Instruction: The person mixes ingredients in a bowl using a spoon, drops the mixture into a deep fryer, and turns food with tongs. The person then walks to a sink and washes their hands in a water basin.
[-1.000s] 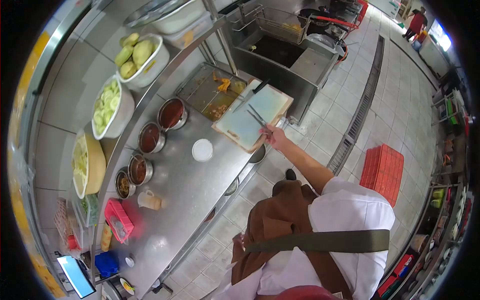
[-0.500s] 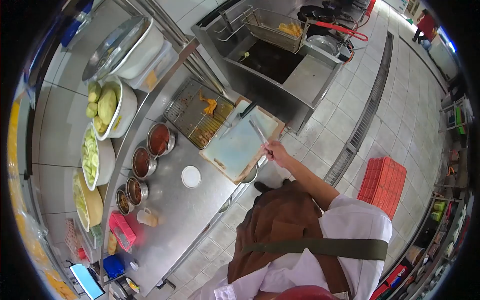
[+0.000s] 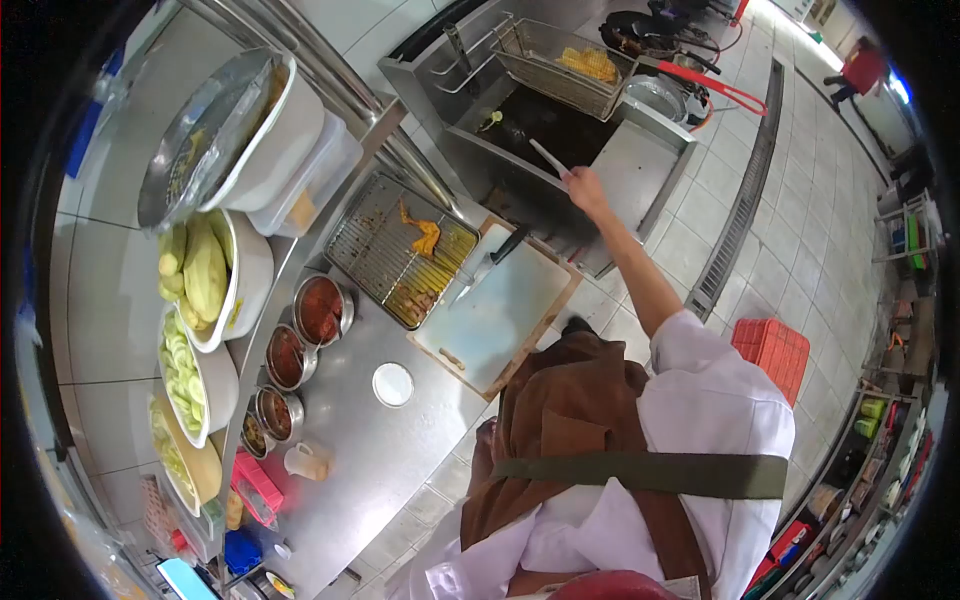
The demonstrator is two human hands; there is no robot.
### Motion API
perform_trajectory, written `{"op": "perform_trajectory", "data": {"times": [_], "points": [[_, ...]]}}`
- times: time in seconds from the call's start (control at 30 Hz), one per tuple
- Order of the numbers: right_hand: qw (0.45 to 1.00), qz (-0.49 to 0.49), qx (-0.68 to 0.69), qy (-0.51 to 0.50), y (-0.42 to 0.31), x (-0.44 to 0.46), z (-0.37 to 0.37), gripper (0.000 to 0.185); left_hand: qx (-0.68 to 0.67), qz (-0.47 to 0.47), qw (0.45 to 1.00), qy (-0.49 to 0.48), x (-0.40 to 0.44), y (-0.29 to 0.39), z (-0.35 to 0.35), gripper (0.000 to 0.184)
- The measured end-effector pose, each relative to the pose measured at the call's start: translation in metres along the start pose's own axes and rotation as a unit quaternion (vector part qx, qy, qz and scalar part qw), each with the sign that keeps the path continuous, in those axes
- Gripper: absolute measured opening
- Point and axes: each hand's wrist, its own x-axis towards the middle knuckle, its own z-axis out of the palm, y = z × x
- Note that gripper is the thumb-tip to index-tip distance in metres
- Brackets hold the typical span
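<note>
My right hand [image 3: 586,191] is closed around the end of a pair of metal tongs [image 3: 549,158], held over the near edge of the deep fryer [image 3: 630,190] with dark oil [image 3: 540,125]. A small pale green piece [image 3: 490,120] floats near the oil's far left edge. Left of the hand, a wire fryer basket [image 3: 555,80] with yellow fried food [image 3: 588,63] sits above the oil. On the cutting board [image 3: 510,310] lies a black-handled knife [image 3: 490,262]. Beside it, a rack tray [image 3: 365,235] carries an orange-brown fried piece [image 3: 422,235]. My left hand is out of sight.
Several metal bowls of sauce [image 3: 322,308] and a white round lid [image 3: 393,384] stand on the steel counter [image 3: 390,460]. White tubs of vegetables [image 3: 240,280] line the shelf at left. A red crate [image 3: 772,355] is on the tiled floor; a person [image 3: 860,70] is far off.
My right hand has moved forward from above the cutting board to the fryer, carrying the tongs. The view has shifted slightly.
</note>
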Motion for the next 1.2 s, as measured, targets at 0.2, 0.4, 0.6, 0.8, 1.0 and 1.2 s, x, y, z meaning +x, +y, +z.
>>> {"op": "perform_trajectory", "data": {"times": [0.2,0.4,0.6,0.8,1.0,1.2], "points": [[0.988,0.061,-0.081,-0.114,-0.002,0.156,0.073,0.04,-0.042,-0.038,0.998,0.026,-0.019,0.007,0.037,0.033],[0.957,0.228,-0.041,-0.176,0.003,0.24,0.14,0.044,-0.111,-0.09,0.987,0.071,-0.055,0.007,0.101,0.033],[0.956,0.233,-0.032,-0.174,0.021,0.275,0.169,0.044,-0.145,-0.111,0.979,0.095,-0.068,0.02,0.146,0.032],[0.973,0.179,-0.034,-0.144,0.053,0.287,0.195,0.043,-0.155,-0.113,0.975,0.11,-0.075,0.03,0.174,0.032],[0.989,0.043,-0.079,-0.117,0.076,0.294,0.172,0.029,-0.156,-0.106,0.976,0.105,-0.068,0.031,0.194,0.032],[0.945,-0.168,-0.26,-0.11,0.013,0.253,0.118,0.021,-0.155,-0.099,0.978,0.098,-0.056,0.026,0.208,0.031]]}}
